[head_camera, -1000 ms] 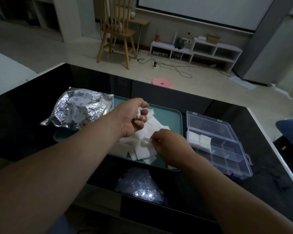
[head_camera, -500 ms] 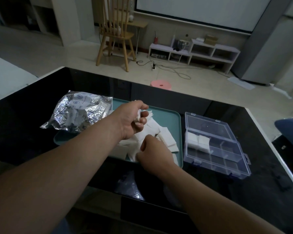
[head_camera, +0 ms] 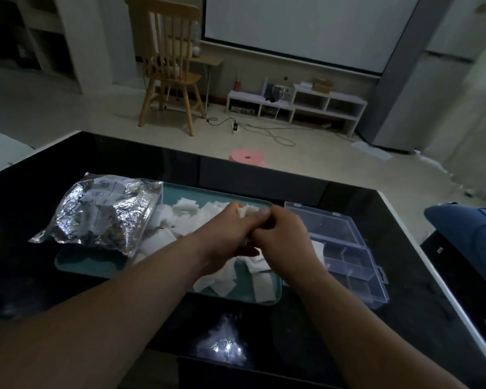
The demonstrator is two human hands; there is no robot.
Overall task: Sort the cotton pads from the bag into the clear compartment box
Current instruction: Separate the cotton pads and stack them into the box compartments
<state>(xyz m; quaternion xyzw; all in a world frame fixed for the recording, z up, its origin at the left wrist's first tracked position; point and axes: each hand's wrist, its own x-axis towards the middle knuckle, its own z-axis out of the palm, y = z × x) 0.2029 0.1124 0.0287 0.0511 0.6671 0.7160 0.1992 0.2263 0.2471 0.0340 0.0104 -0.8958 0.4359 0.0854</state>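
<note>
Over a teal plastic tray on the glossy black tabletop, the two hands meet above a scatter of white square cotton pads that covers much of the tray floor. The left hand has its grip closed round a small bunch of pads, which pokes out above its knuckles. The right hand is curled with its fingertips pressed up against that bunch; whether its grip has actually pinched a pad cannot be told. A crinkled silver foil bag lies across the tray's far left corner and spills onto the tabletop. Just beside the tray's right edge sits the clear plastic compartment box, its hinged lid laid open on the far side, and a few pads lie in a compartment on the tray side, partly hidden behind the right hand
</note>
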